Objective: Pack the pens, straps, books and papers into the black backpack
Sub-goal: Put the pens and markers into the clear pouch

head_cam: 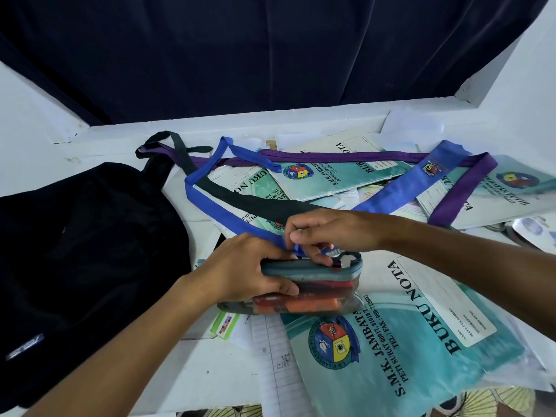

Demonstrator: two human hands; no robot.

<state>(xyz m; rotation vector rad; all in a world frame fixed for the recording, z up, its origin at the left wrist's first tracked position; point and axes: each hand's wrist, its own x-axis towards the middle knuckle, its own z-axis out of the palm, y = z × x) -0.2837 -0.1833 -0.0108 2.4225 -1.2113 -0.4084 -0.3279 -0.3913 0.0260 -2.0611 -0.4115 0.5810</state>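
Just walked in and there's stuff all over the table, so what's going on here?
A person is working on a see-through pencil pouch full of pens. The left hand grips its end while the right hand pinches at the zip along the top. The black backpack lies to the left, with nothing visibly going into it yet. Teal notebooks, loose papers and blue, purple and black straps lie spread over the white table.

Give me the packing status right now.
Done: nothing visibly packed; the black backpack lies beside the pile. In hand: left hand grips the clear pencil pouch while right hand works its top. Left: straps, notebooks, loose papers.
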